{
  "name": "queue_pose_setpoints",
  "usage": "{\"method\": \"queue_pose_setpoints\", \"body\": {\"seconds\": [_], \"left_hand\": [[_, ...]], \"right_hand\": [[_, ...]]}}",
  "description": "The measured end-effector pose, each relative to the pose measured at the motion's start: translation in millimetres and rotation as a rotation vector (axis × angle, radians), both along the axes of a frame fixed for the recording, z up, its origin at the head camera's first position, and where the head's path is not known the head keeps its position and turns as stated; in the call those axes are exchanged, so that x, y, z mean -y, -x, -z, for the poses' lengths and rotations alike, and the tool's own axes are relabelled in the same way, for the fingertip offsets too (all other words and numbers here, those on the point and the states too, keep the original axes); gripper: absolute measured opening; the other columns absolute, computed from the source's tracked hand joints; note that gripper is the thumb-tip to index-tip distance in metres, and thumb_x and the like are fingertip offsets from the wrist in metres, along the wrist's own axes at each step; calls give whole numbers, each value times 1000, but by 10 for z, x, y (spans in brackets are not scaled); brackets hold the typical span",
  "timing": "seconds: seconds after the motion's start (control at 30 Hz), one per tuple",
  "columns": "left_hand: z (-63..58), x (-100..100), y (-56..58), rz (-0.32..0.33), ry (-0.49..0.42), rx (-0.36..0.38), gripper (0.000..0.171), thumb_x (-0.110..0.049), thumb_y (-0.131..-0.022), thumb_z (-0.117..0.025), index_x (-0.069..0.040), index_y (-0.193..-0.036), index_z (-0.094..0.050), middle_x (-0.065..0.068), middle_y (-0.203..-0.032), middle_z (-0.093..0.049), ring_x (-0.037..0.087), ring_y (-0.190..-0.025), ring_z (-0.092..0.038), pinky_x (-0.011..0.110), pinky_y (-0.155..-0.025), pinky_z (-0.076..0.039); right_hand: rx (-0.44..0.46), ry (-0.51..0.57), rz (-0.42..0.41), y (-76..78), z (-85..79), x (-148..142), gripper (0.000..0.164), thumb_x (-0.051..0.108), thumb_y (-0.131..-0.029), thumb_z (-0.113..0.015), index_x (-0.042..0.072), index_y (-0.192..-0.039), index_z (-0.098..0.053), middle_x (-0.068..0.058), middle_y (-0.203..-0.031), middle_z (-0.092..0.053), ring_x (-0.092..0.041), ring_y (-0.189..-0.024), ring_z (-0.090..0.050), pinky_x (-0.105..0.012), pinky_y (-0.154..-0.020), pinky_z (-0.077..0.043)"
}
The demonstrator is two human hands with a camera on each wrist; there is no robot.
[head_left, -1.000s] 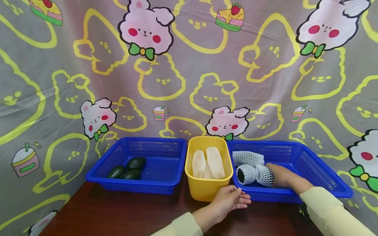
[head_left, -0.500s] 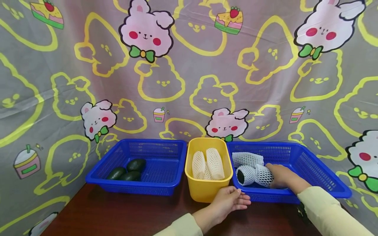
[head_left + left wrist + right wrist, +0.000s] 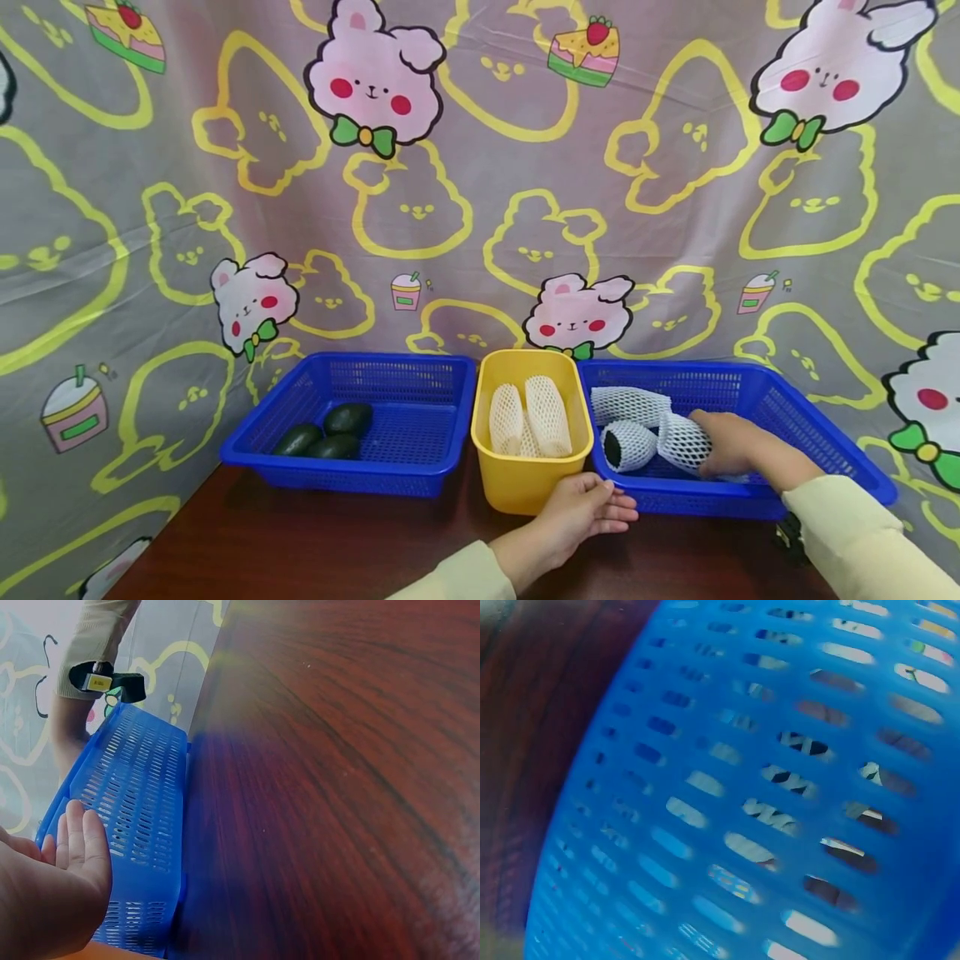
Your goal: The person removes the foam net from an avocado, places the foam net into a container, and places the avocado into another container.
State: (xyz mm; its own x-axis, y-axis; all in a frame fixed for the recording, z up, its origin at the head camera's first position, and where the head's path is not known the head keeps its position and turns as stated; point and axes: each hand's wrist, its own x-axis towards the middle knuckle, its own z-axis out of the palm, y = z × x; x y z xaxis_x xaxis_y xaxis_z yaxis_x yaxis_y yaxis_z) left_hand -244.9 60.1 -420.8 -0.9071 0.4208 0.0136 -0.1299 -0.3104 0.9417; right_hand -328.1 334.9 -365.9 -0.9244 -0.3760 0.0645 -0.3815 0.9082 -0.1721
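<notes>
My right hand [image 3: 731, 446] reaches into the right blue basket [image 3: 817, 454] and grips a dark avocado in a white foam net [image 3: 684, 443]; its fingertips are hidden. Just left of it lies another netted avocado [image 3: 630, 446], its dark end showing. Behind both is a white netted piece [image 3: 630, 405]. My left hand [image 3: 573, 517] stays outside, in front of the yellow bin [image 3: 517, 483] and the basket's front wall, fingers extended and holding nothing. In the left wrist view the same hand [image 3: 64, 877] overlaps the basket's slotted wall [image 3: 135, 787].
Several foam nets [image 3: 546, 417] stand in the yellow bin between the baskets. Bare avocados [image 3: 348, 419] lie in the left blue basket [image 3: 341, 479]. All three containers sit on a dark wooden table [image 3: 322, 550] before a printed curtain. The right wrist view shows mostly basket wall [image 3: 922, 862].
My right hand has drawn the netted avocado rightward, apart from the one beside it. My left hand has stayed in place.
</notes>
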Motion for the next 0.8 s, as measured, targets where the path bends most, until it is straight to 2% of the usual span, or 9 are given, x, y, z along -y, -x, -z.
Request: {"method": "queue_pose_setpoints", "body": {"seconds": [0.2,0.37,0.57,0.8], "left_hand": [[-9,2,3,-4,8,-9,17,-6,-100,-50,3,-90,-60,27,-95,-68,33,-87,-70,41,-76,-56],[-20,14,-1,-4,24,-10,18,-6,-100,-50,7,-94,-61,27,-96,-68,34,-87,-70,41,-76,-56],[-21,38,-4,4,35,-20,20,-7,-99,-51,11,-100,-61,25,-95,-69,33,-88,-70,41,-76,-56],[-37,95,-40,23,45,-31,22,-7,-99,-51,10,-104,-63,24,-95,-69,34,-89,-69,40,-77,-56]], "right_hand": [[20,57,13,-65,-136,-22,59,18,-60,-84,1,-108,-56,-4,-86,-59,-21,-74,-54,-40,-63,-45],[14,86,25,-125,-212,-18,64,24,-60,-83,-1,-111,-55,-3,-84,-58,-19,-72,-53,-38,-61,-45],[-38,112,20,-185,-281,11,73,30,-58,-85,-2,-115,-54,-3,-85,-59,-18,-72,-54,-37,-60,-45],[-84,140,10,-295,-414,105,83,38,-60,-88,-4,-121,-50,-7,-92,-61,-22,-77,-57,-39,-61,-48]]}}
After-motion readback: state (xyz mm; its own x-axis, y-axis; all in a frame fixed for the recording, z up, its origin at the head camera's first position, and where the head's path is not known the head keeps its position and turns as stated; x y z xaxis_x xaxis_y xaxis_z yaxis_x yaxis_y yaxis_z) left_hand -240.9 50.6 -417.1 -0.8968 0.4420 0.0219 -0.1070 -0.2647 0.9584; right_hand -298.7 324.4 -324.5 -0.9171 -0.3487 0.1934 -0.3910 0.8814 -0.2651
